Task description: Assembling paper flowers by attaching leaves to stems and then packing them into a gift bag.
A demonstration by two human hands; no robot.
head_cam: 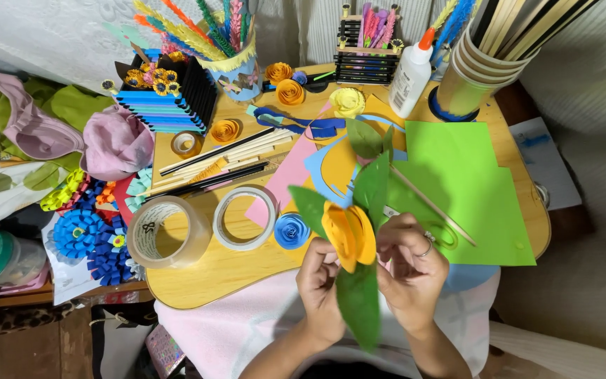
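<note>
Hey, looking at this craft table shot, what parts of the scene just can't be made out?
Head view:
- Stem of the orange paper flower: hidden behind its green leaves and both hands.
- Fingertips of the left hand and right hand: tucked behind the flower.
- Sticks in the paper cups: tops cut off by the upper edge.
- Wooden table near edge: covered by pink cloth.

Both arms come up from the bottom, close together, wrists bent up. The left hand [322, 289] is curled, with its fingers pinched in a tight grip near the middle. The right hand [409, 263] faces it, fingers bent and pinched too. A ring sits on one right finger.
</note>
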